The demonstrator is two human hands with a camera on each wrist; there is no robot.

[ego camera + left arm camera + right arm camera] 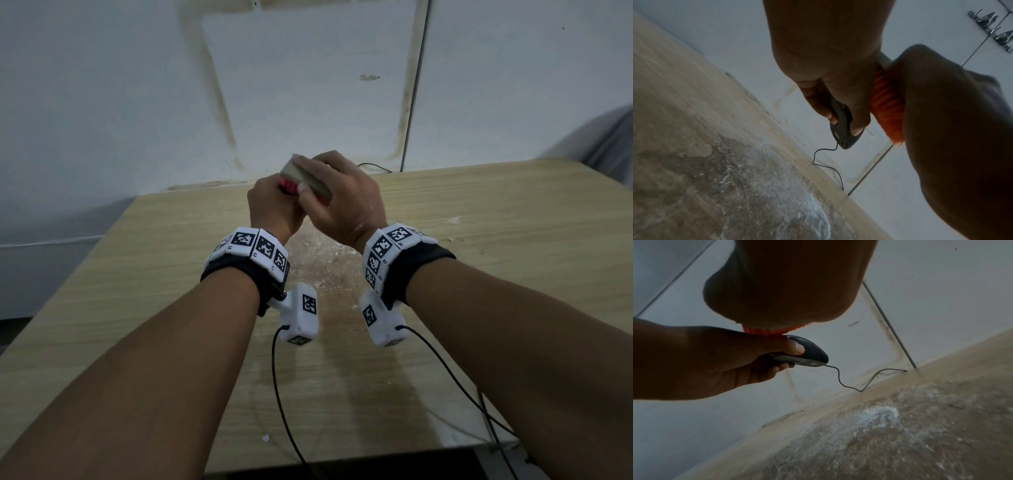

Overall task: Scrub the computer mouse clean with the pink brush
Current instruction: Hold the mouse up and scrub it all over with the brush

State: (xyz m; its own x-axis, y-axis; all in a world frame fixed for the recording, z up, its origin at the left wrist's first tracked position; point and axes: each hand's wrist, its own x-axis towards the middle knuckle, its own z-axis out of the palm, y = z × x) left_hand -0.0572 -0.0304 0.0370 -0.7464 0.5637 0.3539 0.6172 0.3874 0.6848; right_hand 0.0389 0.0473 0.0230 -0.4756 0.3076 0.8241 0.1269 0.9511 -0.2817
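Wet table (479, 240); left hand (274, 209) fingers grip mouse (809, 352), right hand (342, 198) fingers clasp brush (308, 178).

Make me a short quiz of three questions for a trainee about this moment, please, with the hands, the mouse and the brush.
1. True or false: the computer mouse lies flat on the table.
2. Which hand grips the pink brush? A) the left hand B) the right hand
3. Fill in: the mouse cable runs down to the far edge of the table by the ____.

Key
1. False: the left hand holds it in the air.
2. B
3. wall
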